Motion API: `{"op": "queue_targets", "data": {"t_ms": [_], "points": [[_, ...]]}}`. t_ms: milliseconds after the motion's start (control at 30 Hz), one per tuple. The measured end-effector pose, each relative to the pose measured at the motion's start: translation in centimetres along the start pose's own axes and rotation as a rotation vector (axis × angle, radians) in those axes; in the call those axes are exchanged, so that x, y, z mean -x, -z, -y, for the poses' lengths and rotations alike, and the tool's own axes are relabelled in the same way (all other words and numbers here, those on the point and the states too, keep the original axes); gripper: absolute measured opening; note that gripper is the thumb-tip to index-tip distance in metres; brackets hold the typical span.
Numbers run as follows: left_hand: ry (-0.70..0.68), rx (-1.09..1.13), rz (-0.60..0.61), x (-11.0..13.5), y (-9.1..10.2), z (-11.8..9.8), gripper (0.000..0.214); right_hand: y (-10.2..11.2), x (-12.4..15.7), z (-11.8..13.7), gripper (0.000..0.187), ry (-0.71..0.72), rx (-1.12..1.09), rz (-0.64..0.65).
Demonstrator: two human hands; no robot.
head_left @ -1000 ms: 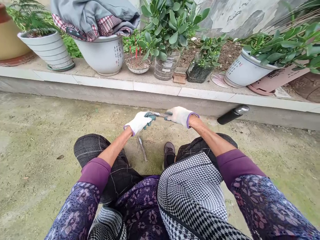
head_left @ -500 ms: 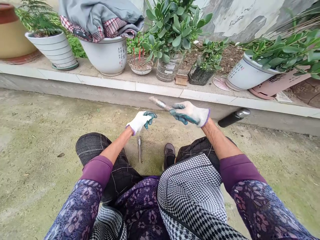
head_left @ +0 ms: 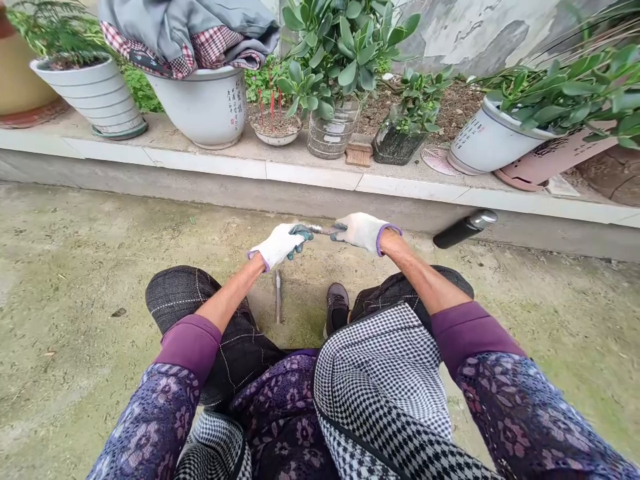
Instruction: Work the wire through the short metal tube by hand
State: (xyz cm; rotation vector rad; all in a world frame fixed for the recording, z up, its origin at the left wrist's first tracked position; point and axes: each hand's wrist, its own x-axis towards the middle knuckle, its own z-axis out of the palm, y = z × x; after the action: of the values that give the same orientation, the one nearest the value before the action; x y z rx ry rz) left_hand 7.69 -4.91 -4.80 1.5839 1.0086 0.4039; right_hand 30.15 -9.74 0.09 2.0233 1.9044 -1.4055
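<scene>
Between my gloved hands lies a threaded metal rod (head_left: 320,229), held roughly level above the concrete ground. Its ridged, shiny part shows in the gap, and its ends are covered by the gloves. My right hand (head_left: 361,231), in a white glove with blue-green coated fingers, is closed around the right end. The fingers of my left hand (head_left: 286,243), gloved alike, are curled closed at the left end. A similar threaded rod (head_left: 278,297) lies on the ground below my left hand, pointing away from me.
A black flask (head_left: 464,229) lies tilted by the low ledge (head_left: 310,175). On the ledge stand several potted plants, a small wooden brush (head_left: 359,154) and a white pot (head_left: 200,110) topped with grey clothing (head_left: 190,33). My shoe (head_left: 337,307) is below my hands.
My right hand has moved slightly down and left, bringing the rod's ridged end to my left fingers. The rod has turned nearly level. My left hand has stayed almost in place.
</scene>
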Motion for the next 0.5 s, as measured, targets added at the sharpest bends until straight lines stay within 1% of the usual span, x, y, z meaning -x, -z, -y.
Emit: {"op": "queue_targets", "data": {"t_ms": [67, 100, 133, 167, 267, 367, 433, 500], "points": [[-0.021, 0.086, 0.029, 0.0, 0.0, 0.1, 0.025, 0.3, 0.4, 0.3, 0.032, 0.027, 0.142, -0.241], [-0.038, 0.128, 0.04, -0.1, 0.1, 0.2, 0.026, 0.4, 0.7, 0.5, 0.033, 0.046, 0.2, -0.339], [-0.056, 0.161, 0.045, -0.1, 0.1, 0.2, 0.026, 0.5, 0.9, 0.6, 0.034, 0.06, 0.23, -0.407], [-0.07, 0.188, 0.049, -0.1, 0.2, 0.2, 0.026, 0.5, 1.0, 0.8, 0.034, 0.065, 0.217, -0.437], [-0.08, 0.24, 0.052, 0.0, 0.4, 0.3, 0.026, 0.3, 1.4, 1.1, 0.032, 0.047, -0.005, -0.44], [-0.094, 0.243, 0.058, 0.0, 0.4, 0.3, 0.025, 0.1, 1.6, 1.2, 0.029, 0.084, -0.251, -0.441], [-0.099, 0.223, 0.056, -0.1, 0.4, 0.4, 0.024, 0.1, 2.0, 1.3, 0.029, 0.125, -0.379, -0.403], [-0.088, 0.192, 0.061, -0.3, 0.5, 0.5, 0.024, 0.1, 2.6, 1.4, 0.031, 0.165, -0.465, -0.32]]}}
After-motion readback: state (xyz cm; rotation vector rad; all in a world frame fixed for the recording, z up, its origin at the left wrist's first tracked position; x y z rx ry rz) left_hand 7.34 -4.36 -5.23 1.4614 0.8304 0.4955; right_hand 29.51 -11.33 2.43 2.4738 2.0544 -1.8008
